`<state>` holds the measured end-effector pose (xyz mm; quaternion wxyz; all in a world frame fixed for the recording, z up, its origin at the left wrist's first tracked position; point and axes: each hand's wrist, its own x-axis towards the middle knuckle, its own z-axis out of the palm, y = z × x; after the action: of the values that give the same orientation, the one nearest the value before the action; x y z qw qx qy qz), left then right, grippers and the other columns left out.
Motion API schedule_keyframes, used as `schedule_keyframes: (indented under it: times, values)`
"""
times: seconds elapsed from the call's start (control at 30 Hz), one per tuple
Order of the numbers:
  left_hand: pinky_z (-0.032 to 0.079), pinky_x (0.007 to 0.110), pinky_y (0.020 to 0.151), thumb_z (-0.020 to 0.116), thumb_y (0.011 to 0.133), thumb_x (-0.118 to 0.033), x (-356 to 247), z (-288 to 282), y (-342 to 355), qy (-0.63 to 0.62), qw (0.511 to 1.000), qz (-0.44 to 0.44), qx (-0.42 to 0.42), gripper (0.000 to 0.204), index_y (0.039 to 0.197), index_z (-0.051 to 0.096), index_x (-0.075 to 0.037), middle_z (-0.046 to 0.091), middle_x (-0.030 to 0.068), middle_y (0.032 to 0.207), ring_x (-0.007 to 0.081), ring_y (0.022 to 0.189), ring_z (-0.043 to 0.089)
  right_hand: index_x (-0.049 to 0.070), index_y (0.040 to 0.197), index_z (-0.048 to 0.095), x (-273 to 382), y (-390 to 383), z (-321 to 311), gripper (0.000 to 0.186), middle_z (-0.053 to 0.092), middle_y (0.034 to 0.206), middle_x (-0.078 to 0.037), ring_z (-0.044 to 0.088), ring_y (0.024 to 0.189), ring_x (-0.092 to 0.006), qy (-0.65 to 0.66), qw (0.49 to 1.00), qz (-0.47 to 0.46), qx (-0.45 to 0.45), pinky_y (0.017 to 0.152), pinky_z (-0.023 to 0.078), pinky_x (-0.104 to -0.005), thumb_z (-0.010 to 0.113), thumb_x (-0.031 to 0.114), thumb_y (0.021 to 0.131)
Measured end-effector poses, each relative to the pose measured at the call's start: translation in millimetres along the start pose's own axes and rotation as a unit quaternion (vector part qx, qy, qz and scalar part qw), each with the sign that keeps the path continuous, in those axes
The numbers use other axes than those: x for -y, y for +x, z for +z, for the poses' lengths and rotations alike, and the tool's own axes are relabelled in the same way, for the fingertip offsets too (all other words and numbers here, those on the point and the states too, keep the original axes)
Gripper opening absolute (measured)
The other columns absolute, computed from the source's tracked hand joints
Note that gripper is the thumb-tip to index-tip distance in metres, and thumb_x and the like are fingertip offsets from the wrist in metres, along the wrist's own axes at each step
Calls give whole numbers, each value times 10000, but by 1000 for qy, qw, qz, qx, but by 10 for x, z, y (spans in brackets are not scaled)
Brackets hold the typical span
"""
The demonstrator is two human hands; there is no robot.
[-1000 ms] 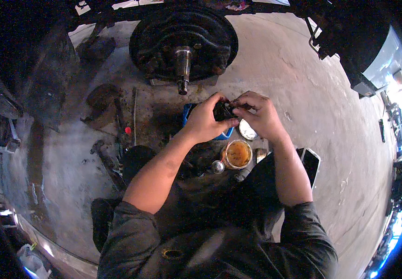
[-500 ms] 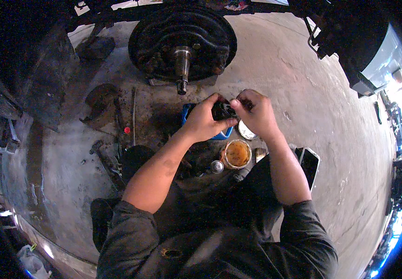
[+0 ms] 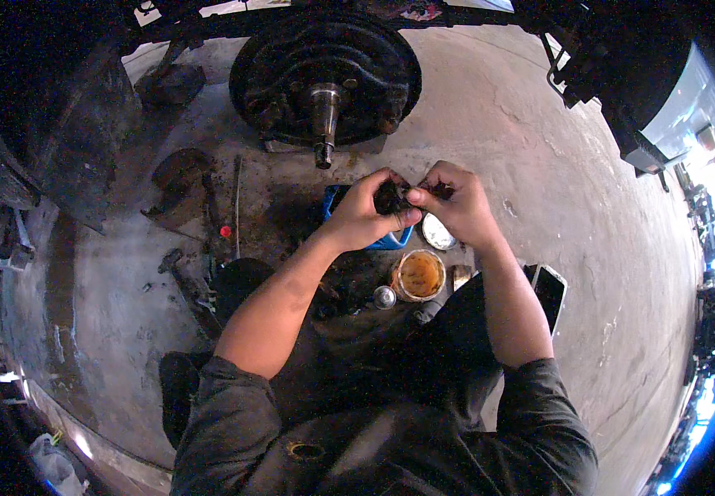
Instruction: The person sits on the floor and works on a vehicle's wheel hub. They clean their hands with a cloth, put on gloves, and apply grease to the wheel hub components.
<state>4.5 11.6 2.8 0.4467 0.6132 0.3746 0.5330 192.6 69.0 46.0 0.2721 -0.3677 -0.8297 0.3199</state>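
Observation:
My left hand is closed round a small dark, greasy part, and my right hand grips it from the other side, thumb against it. Both are over a blue container, partly hidden by my fingers. Just beside them lies a round white lid or tin. Nearer me stand an open jar of amber grease-like substance and a small silver can. The exact shape of the held part is hard to make out.
Ahead is a black disc-shaped hub plate with a steel spindle under a vehicle frame. To the left lie a curved rusty piece, a thin rod, a red cap and a hammer-like tool. A phone-like object sits by my right leg.
My right hand's fingers and thumb have shifted slightly on the dark part, and both hands have moved marginally left. The part is still held between them.

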Motion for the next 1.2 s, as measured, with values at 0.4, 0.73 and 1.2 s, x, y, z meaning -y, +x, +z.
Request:
schedule_keyframes:
  times: [0.4, 0.73, 1.2]
  values:
    - [456, 309, 896, 815, 789, -293, 34, -11, -20, 6, 999, -23, 25, 475, 1120, 584, -43, 639, 38, 1029, 142, 968, 579, 6, 860, 645, -25, 16, 80, 199, 617, 832, -82, 573, 764, -177, 26, 999, -13, -31, 676, 462, -331, 745, 179, 853]
    - [455, 303, 904, 814, 794, -252, 69, -41, -21, -63, 996, -43, 34, 438, 1116, 592, -54, 629, 20, 1025, 127, 973, 566, 8, 835, 638, -12, 8, 103, 194, 618, 812, -86, 578, 753, -207, 29, 998, -44, -47, 673, 457, -336, 768, 152, 828]
    - [448, 312, 904, 826, 778, -261, 58, -66, -12, -2, 999, -19, 37, 469, 1116, 585, -42, 633, 38, 1026, 137, 982, 566, 14, 854, 612, -62, 16, 14, 255, 624, 845, -58, 567, 804, -142, 147, 983, -107, 27, 720, 466, -310, 747, 230, 866]
